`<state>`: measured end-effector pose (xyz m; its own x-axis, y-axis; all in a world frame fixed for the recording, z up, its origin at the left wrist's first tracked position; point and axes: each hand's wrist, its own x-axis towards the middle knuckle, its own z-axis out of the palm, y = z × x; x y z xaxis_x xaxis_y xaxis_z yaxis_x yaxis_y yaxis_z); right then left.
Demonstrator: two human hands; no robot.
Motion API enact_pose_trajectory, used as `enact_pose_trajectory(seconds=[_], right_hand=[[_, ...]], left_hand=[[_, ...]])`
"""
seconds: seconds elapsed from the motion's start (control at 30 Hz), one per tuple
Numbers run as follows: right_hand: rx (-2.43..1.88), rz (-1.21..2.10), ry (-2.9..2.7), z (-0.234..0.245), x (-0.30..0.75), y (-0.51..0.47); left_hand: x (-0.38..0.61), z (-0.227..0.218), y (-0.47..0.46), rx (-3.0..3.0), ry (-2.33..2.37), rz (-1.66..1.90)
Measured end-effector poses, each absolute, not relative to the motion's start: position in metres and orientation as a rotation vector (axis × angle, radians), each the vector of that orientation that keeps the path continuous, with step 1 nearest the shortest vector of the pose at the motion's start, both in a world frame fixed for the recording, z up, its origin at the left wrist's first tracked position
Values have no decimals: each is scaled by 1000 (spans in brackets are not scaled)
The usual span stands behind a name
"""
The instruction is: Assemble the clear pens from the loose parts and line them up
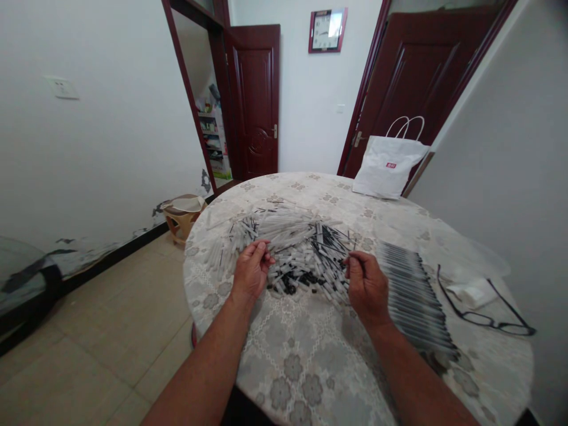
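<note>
A broad row of slim, clear-and-dark pen-like sticks [412, 296] lies side by side toward the right edge of the round table [288, 337], which is covered by a pale, flower-patterned cloth. By the look of it, that row is the finished share. Plenty seems left: in the middle of the table, loose parts lie heaped — long, whitish translucent plastic tubes [284, 226] toward the far edge, thin black rods [328, 238] at the right of the heap, and small black plastic caps [290, 281] on its near-edge side, mixed with short whitish pieces. I would judge the work well under way but far from done.

The left hand [254, 267] is above the heap's left part, thumb and forefinger brought together; the right hand [367, 287] is at the heap's right side, likewise pinched, between the loose parts and the row. Whether either pinch has a slender part in it — I cannot tell, against the clutter. The tubes and caps lie mostly between the two hands, while the row is just beyond the right hand, toward the right edge, near black-framed eyeglasses [479, 319].
</note>
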<state>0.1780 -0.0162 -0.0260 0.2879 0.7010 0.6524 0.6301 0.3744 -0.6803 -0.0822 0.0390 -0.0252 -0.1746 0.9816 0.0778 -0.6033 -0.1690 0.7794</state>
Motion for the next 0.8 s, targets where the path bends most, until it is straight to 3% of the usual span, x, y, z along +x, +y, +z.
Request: enact_pose_trajectory(seconds=[0.8], right_hand=[[-1266, 1, -1537, -19, 180, -19]], left_hand=[[-84, -24, 37, 780, 773, 1610]])
